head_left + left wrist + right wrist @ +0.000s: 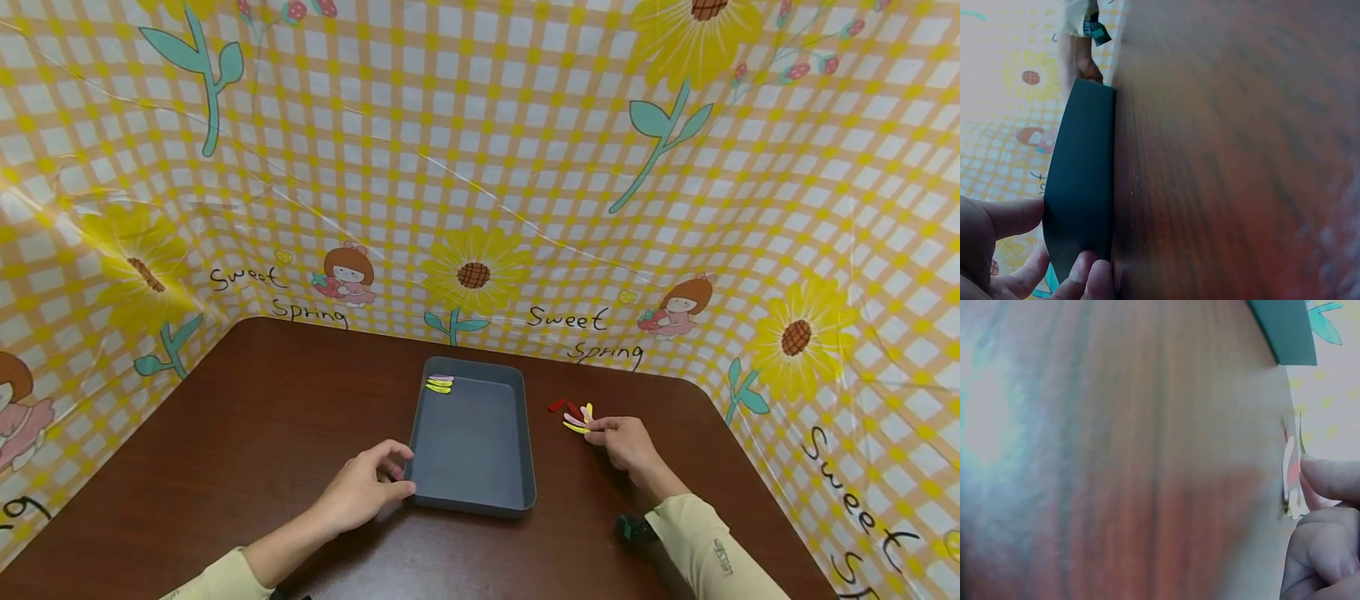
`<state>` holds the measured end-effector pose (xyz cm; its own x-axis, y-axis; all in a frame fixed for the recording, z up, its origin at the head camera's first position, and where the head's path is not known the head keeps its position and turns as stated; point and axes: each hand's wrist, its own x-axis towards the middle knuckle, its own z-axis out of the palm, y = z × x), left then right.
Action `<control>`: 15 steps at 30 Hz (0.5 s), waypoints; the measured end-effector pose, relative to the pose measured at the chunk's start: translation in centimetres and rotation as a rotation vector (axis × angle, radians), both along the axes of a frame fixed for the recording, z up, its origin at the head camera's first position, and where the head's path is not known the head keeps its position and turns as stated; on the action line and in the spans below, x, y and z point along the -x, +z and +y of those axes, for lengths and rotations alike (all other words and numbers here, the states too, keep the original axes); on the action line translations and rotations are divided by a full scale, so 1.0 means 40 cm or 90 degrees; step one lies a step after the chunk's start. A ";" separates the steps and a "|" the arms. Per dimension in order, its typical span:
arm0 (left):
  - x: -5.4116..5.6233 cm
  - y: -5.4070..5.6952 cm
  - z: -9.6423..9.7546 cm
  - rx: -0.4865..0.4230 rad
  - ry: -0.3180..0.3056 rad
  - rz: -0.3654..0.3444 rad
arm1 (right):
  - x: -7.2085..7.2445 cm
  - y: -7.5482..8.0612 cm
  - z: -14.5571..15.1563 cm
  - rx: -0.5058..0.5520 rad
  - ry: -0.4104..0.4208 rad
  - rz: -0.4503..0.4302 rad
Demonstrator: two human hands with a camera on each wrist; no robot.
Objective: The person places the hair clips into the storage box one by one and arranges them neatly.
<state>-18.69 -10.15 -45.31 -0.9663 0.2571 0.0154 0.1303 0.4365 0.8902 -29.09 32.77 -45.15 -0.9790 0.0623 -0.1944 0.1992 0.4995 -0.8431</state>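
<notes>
Touching the gray tray (472, 450) at its near-left corner, the left hand (367, 483) has its fingers loosely spread; an uneven push could skid the tray and jolt the three clips (440, 384) lined up inside its far-left corner. Rightward, the right hand (624, 442) pinches a thin clip (1301, 434) beside the loose clips (557, 406) — overlapping neighbours might snag. Raised walls ring the tray's open floor; a strip of table (555, 458) separates it from the loose clips.
</notes>
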 end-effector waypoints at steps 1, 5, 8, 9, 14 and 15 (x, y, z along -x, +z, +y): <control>-0.001 0.000 -0.001 0.000 0.001 -0.001 | 0.002 0.003 -0.003 0.000 0.001 0.000; -0.002 0.000 -0.003 -0.001 0.001 -0.004 | 0.006 0.018 -0.012 0.002 0.001 0.001; -0.002 -0.001 -0.004 -0.002 -0.001 -0.005 | 0.011 0.028 -0.017 0.005 0.004 0.004; -0.002 -0.002 -0.004 -0.002 -0.002 -0.005 | 0.013 0.031 -0.020 0.007 0.002 0.004; 0.003 -0.003 0.000 -0.002 0.002 0.002 | 0.024 0.052 -0.030 0.001 0.016 0.011; 0.004 -0.002 0.003 -0.003 0.001 0.005 | 0.026 0.057 -0.031 -0.003 0.016 0.009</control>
<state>-18.86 -10.04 -45.40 -0.9663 0.2562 0.0240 0.1369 0.4330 0.8909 -30.14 31.54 -42.86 -0.9830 0.0382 -0.1797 0.1740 0.5085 -0.8433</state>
